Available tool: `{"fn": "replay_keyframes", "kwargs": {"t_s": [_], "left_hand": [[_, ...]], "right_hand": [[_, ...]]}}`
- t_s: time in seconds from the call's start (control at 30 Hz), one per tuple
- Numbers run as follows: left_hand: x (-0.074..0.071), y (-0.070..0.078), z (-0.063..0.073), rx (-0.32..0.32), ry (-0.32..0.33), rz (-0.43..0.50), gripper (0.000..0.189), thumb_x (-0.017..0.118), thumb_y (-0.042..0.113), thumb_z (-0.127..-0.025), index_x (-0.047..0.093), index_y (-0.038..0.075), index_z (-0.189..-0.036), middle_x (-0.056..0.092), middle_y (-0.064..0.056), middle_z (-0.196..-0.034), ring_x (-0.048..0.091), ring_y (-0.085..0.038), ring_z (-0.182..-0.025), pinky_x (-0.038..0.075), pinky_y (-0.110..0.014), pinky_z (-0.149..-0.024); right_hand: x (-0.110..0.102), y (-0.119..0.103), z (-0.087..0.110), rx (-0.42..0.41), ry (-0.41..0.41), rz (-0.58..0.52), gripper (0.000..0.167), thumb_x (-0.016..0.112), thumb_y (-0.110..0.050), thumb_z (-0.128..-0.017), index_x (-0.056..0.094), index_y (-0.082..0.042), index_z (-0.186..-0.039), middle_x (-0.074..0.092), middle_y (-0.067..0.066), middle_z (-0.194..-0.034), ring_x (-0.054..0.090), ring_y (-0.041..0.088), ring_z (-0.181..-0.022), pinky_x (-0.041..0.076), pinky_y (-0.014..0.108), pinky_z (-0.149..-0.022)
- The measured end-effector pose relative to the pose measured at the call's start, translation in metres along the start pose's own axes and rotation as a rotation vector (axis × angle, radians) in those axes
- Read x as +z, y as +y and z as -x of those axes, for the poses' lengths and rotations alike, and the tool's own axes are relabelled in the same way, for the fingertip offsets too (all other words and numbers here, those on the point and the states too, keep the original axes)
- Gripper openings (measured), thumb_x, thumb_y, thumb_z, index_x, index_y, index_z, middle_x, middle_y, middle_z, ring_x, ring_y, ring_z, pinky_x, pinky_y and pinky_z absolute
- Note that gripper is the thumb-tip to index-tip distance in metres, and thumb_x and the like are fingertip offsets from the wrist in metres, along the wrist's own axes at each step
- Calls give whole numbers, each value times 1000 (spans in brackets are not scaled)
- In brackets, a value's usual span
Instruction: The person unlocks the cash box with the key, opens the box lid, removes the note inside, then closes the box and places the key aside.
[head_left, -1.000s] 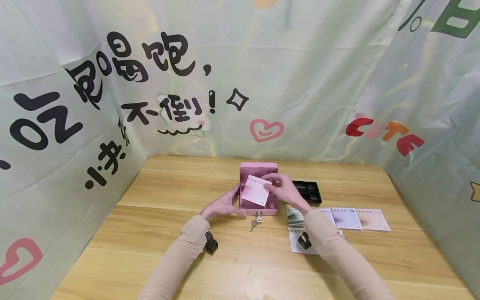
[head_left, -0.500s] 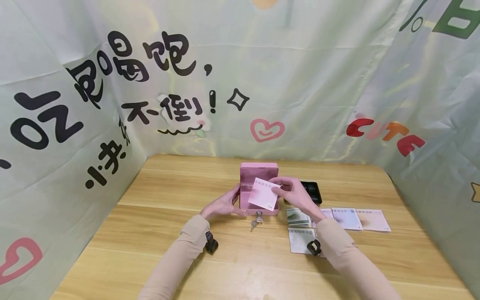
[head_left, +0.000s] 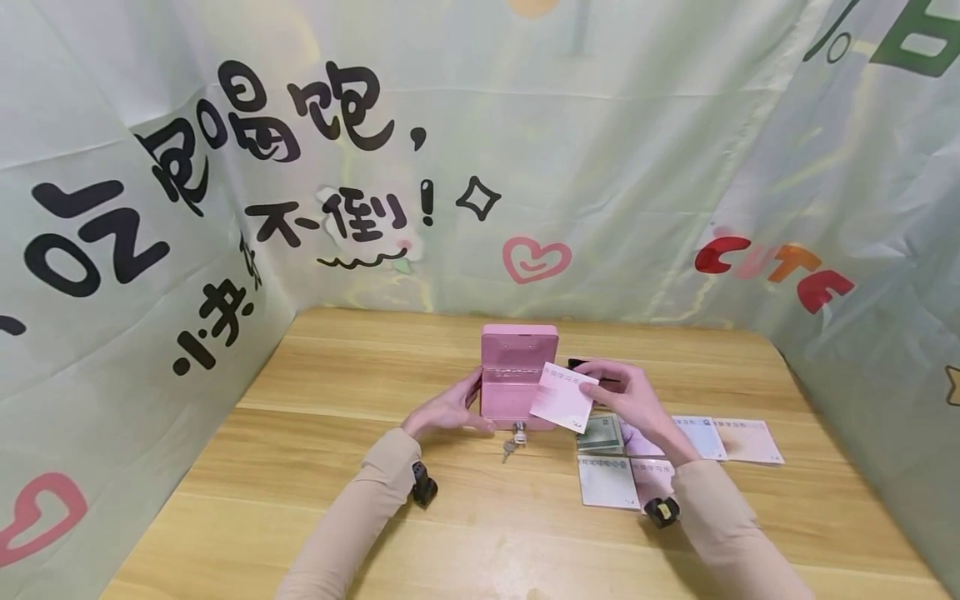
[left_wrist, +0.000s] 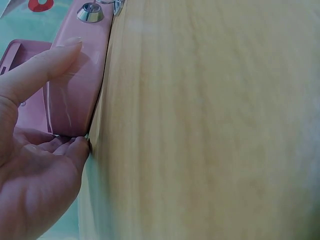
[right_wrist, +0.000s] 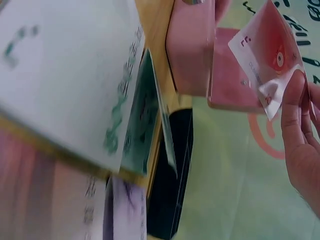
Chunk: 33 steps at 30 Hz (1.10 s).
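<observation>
A pink cash box (head_left: pixel 517 400) stands on the table with its lid (head_left: pixel 520 346) raised. A key (head_left: pixel 509 447) hangs from the lock (head_left: pixel 519 431) on its front. My left hand (head_left: pixel 447 408) grips the box's left front corner; in the left wrist view the thumb (left_wrist: pixel 60 60) lies on the front face and the curled fingers (left_wrist: pixel 75 150) touch its side. My right hand (head_left: pixel 626 400) pinches a folded pink banknote (head_left: pixel 564 398) by its upper right corner, off the table. The note hangs tilted over the box's right front edge.
Folded banknotes lie in two rows at right: a green one (head_left: pixel 600 435), a purple one (head_left: pixel 640 444), a blue one (head_left: pixel 701 437) and others, partly under my right arm. A black tray (right_wrist: pixel 175 165), mostly hidden in the head view, sits behind them. A printed curtain (head_left: pixel 615 167) surrounds the table (head_left: pixel 375 358).
My right hand has drawn the pink banknote rightward, from over the inside of the cash box to its right front edge. My left hand has stayed on the box.
</observation>
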<state>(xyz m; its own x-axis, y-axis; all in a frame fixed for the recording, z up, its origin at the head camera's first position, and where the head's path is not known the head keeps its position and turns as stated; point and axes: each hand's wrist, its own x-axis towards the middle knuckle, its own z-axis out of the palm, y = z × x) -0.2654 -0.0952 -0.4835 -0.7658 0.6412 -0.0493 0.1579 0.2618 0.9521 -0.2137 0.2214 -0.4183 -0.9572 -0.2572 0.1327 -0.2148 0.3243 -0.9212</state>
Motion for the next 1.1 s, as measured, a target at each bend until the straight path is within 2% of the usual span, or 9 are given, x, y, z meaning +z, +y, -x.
{"fn": "replay_keyframes", "kwargs": {"t_s": [0.13, 0.33, 0.53, 0.7, 1.1], "left_hand": [[0, 0, 0, 1, -8, -7, 120, 80, -2, -75, -3, 7, -162, 3, -16, -171, 9, -35, -158, 10, -47, -132], [-1, 0, -1, -6, -4, -23, 122, 81, 0, -75, -4, 7, -162, 2, -14, -171, 9, -33, -158, 10, -46, -132], [0, 0, -1, -11, -1, -52, 122, 81, 1, -74, -3, 7, -162, 3, -14, -171, 9, -33, -158, 11, -47, -132], [-1, 1, -1, -14, -1, -39, 122, 81, 0, -74, -3, 9, -162, 4, -12, -172, 9, -30, -159, 11, -44, -132], [-1, 0, -3, -16, -5, -22, 122, 81, -1, -74, -3, 4, -162, 2, -14, -171, 8, -32, -159, 10, -44, -132]], "right_hand": [[-10, 2, 9, 12, 0, -30, 36, 69, -11, -94, 63, 8, -124, 71, -15, -93, 71, 2, -84, 63, 23, -74], [-23, 2, 23, -3, 14, -14, 36, 69, -13, -94, 62, 7, -124, 68, -13, -89, 70, 3, -82, 61, 22, -73], [-37, 5, 34, 4, 9, 11, 34, 68, -13, -95, 62, 6, -123, 70, -18, -96, 72, 2, -87, 60, 20, -75], [-50, 8, 43, 5, 1, 23, 33, 67, -13, -96, 62, 6, -123, 70, -22, -102, 72, 3, -88, 61, 22, -76], [-79, 17, 55, -8, -26, 51, 26, 66, -6, -95, 66, 2, -120, 71, -22, -104, 72, 2, -89, 60, 19, -74]]}}
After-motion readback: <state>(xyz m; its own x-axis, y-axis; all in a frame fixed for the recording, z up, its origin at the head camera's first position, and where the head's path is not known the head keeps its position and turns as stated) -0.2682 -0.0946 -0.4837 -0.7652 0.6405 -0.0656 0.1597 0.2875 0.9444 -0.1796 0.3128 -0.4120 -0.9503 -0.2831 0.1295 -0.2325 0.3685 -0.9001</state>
